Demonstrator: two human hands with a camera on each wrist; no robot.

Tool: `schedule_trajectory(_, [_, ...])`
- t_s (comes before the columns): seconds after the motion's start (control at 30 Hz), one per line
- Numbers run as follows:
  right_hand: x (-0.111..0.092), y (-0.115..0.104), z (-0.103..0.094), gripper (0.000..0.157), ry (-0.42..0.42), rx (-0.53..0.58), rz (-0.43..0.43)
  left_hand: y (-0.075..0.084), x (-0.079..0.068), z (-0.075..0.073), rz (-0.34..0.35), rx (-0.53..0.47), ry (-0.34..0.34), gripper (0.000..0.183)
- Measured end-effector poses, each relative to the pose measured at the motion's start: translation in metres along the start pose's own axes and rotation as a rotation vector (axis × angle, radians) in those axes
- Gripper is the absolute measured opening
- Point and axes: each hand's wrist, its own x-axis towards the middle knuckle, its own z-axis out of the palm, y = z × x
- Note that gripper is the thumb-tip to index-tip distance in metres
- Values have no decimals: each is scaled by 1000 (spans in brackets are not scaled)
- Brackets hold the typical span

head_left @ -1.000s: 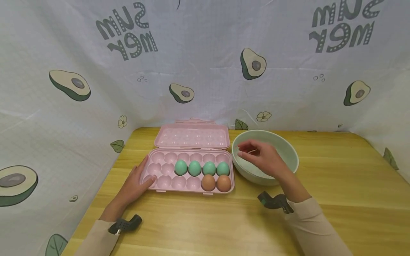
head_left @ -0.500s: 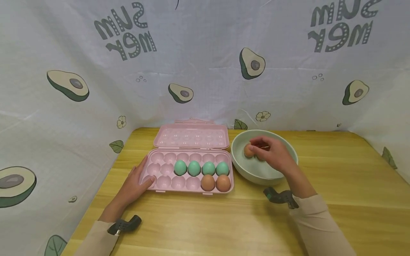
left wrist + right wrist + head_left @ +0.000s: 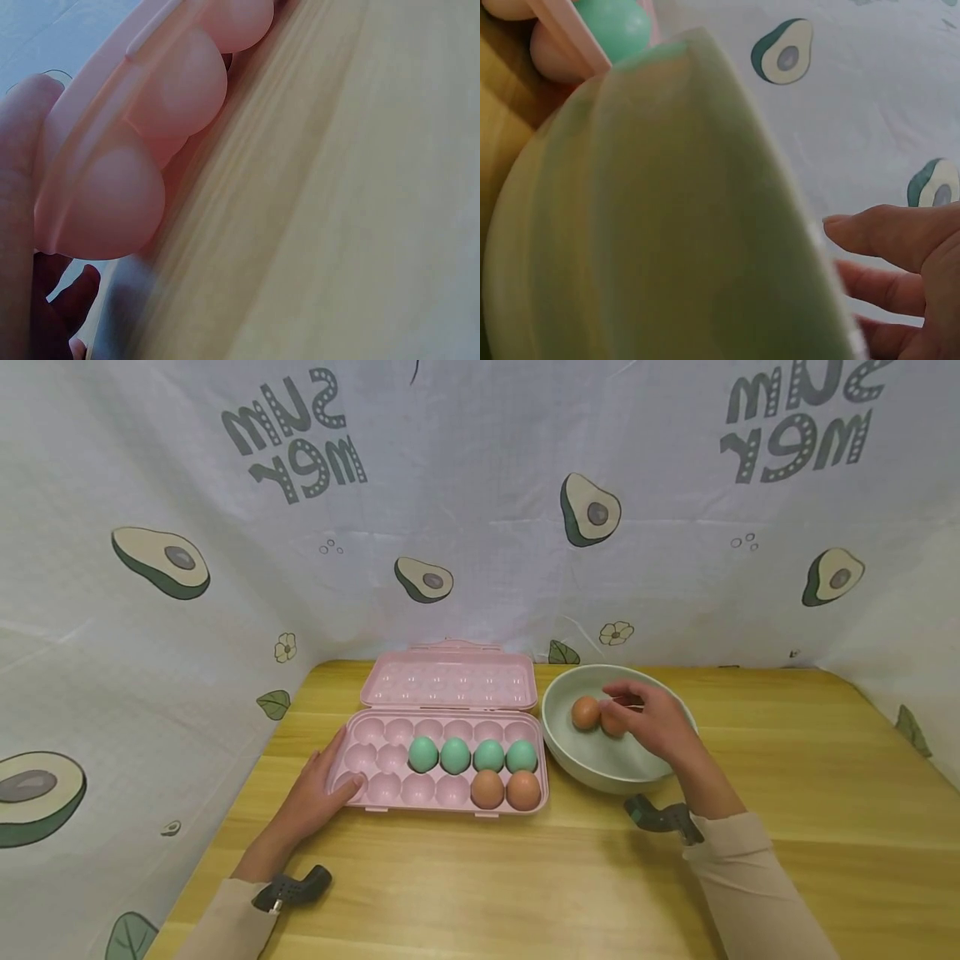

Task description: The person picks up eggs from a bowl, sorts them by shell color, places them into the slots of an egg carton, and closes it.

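A pink egg carton (image 3: 420,787) lies with its lid (image 3: 450,681) folded back. Green eggs (image 3: 455,755) fill part of the middle row, and two brown eggs (image 3: 487,789) sit at the front right. My left hand (image 3: 315,789) grips the carton's left end, thumb on the rim and fingers at the outer side. Over the pale green bowl (image 3: 600,781), my right hand (image 3: 652,718) has parted fingers beside a brown egg (image 3: 613,722), partly covering it. Another brown egg (image 3: 586,713) lies in the bowl to its left. The bowl wall hides both in the right wrist view.
The wooden table (image 3: 480,877) extends in front of the carton and to the right of the bowl. Behind and at the sides hangs a white cloth (image 3: 480,510) printed with avocados. Bowl and carton stand close together.
My right hand has gone down into the bowl and then shifted right, uncovering the two brown eggs there. The left hand stays at the carton's end.
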Motion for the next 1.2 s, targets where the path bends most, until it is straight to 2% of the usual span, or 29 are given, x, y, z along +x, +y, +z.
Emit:
schedule_trajectory(0.23, [2, 8, 0, 44, 0, -24, 54, 1, 0, 0, 0, 5, 3, 83])
schedule_trajectory(0.7, [3, 16, 2, 49, -23, -42, 78, 1, 0, 0, 13, -5, 9, 83])
schedule_trajectory(1.2, [3, 18, 6, 53, -91, 13, 111, -2, 1, 1, 9, -9, 3, 83])
